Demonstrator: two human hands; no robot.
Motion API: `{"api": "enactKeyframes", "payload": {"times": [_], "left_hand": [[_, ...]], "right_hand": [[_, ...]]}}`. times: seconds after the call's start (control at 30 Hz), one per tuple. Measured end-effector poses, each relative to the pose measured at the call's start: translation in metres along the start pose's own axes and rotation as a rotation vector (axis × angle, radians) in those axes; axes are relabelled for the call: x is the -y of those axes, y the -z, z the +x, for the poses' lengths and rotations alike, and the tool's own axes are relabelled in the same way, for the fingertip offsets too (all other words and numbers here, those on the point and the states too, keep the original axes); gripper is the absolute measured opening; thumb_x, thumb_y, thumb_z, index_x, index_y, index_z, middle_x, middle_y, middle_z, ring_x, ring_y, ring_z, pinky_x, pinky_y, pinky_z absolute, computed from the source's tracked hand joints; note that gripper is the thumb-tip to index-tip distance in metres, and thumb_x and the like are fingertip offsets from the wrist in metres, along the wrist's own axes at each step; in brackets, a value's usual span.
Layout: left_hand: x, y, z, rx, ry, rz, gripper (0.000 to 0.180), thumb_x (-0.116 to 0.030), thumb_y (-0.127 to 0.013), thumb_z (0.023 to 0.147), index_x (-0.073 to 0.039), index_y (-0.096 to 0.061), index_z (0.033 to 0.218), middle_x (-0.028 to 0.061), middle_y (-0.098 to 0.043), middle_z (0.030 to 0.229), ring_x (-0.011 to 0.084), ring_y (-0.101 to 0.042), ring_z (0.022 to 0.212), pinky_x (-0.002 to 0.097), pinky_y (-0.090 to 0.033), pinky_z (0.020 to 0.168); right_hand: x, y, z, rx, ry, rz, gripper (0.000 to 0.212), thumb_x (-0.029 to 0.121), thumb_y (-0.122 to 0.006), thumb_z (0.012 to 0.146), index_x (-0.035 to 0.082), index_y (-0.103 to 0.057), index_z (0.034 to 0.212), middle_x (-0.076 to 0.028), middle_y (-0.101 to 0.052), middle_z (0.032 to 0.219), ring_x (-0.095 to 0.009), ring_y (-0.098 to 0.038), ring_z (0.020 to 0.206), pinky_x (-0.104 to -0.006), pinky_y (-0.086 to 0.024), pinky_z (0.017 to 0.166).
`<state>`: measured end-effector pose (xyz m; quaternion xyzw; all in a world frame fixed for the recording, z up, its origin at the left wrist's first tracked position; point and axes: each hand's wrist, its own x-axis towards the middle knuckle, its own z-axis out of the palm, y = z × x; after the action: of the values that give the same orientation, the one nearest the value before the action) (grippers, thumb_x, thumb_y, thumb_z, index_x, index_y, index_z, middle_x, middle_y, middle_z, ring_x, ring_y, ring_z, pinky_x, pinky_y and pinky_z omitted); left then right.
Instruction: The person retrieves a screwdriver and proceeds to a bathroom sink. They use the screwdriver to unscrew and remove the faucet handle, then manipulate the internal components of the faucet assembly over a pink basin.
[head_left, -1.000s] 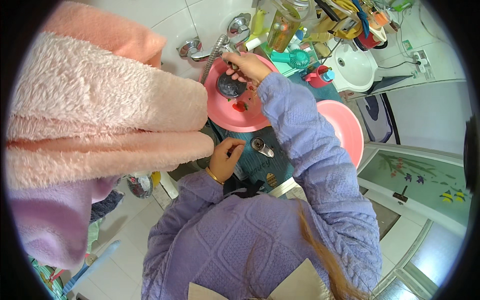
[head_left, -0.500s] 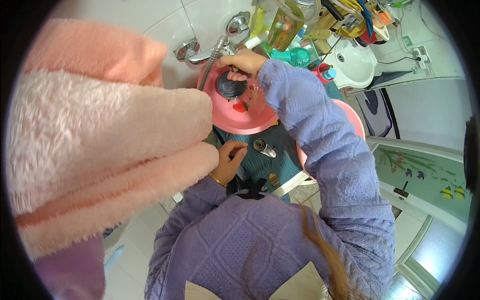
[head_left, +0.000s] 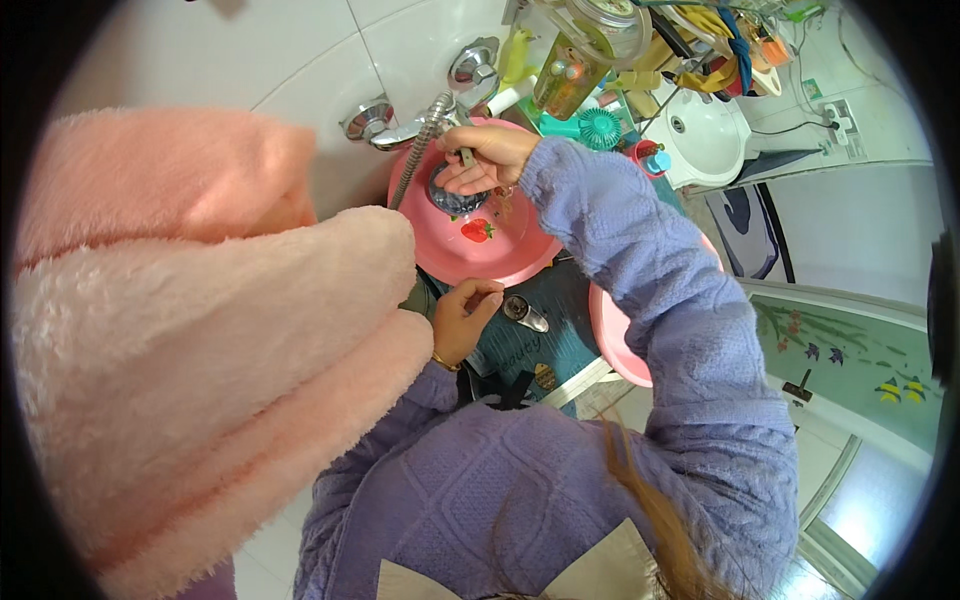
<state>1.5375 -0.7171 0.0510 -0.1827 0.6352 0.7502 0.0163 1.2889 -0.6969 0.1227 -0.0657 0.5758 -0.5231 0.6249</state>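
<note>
My right hand (head_left: pixel 482 163) is over the pink basin (head_left: pixel 505 265), just below the tap (head_left: pixel 415 130). Its thumb and fingers close on a small greyish piece that I cannot make out. Under the fingers, a round dark, shiny thing (head_left: pixel 458 200) lies in the basin; the hand covers part of it. A red strawberry picture (head_left: pixel 478 231) shows on the basin's bottom. My left hand (head_left: pixel 464 322), with a gold bracelet at the wrist, rests near the basin's front rim, fingers curled together and nothing visible in them. Beside it lies a small metal object (head_left: pixel 525 313) with a round end.
Fluffy pink and cream fabric (head_left: pixel 220 350) fills the left side. A metal hose (head_left: pixel 420 150) hangs from the tap into the basin. A second pink basin (head_left: pixel 620 340) is under my right forearm. Behind are a green brush (head_left: pixel 600 128), a clear jar (head_left: pixel 572 75) and a white sink (head_left: pixel 705 130).
My right hand has moved slightly down from the tap and turned, its fingers now stretched over the round dark thing. My left hand has hardly moved. The view has shifted a little.
</note>
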Motion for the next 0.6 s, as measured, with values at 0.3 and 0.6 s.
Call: {"api": "enactKeyframes", "payload": {"times": [0.3,0.6], "left_hand": [[0.0,-0.011,0.017,-0.073,-0.1,0.055,0.014,-0.004,-0.058,0.085,0.0,-0.06,0.098,0.0016,-0.061,0.092,0.0068,-0.055,0.083,0.0202,-0.043,0.074],[-0.061,-0.012,0.061,-0.397,-0.259,-0.277,0.03,-0.015,-0.056,0.088,-0.002,-0.05,0.113,0.0034,-0.059,0.094,0.0076,-0.054,0.076,0.0197,-0.043,0.067]], "right_hand": [[0.004,-0.02,-0.004,-0.349,0.004,-0.308,0.038,0.042,-0.069,0.068,0.006,-0.066,0.079,-0.013,-0.065,0.082,-0.018,-0.066,0.078,-0.031,-0.053,0.064],[-0.013,-0.017,-0.017,-0.539,0.191,-0.647,0.074,0.06,-0.059,0.074,-0.001,-0.052,0.116,-0.02,-0.062,0.103,-0.031,-0.062,0.09,-0.0398,-0.048,0.08]]}}
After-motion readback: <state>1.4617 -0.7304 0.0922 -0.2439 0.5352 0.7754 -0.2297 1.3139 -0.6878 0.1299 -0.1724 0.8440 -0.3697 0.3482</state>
